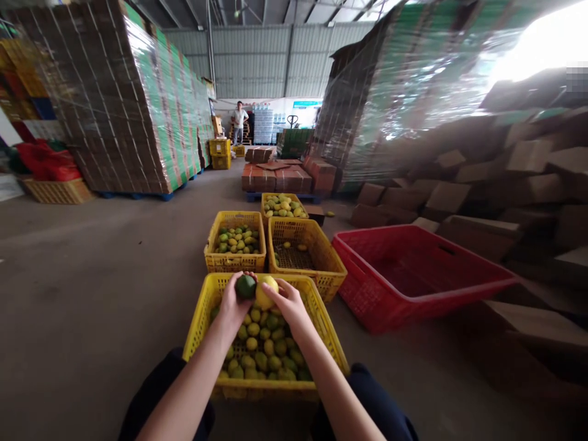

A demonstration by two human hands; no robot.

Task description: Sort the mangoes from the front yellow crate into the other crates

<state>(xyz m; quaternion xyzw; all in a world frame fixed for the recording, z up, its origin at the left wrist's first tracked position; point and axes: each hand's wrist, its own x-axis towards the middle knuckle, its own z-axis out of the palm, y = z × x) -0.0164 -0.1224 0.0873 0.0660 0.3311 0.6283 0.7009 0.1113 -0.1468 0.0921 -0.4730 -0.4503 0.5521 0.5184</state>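
Note:
My left hand (233,303) is closed around a dark green lemon (245,286), held above the far part of the nearest yellow crate (337,349). Right beside it, my right hand (288,303) grips a pale yellow lemon (266,294) between thumb and fingers. The two fruits are side by side; whether they touch I cannot tell. Below them, many green and yellowish lemons (261,361) lie in the crate, partly hidden by my forearms.
Beyond stand a yellow crate of mixed lemons (234,264), a crate with a few lemons (331,272) and another full one (265,208). A big red crate (367,312) sits right, near piled cardboard boxes (478,233). A person (239,119) stands far back between wrapped pallet stacks (105,110).

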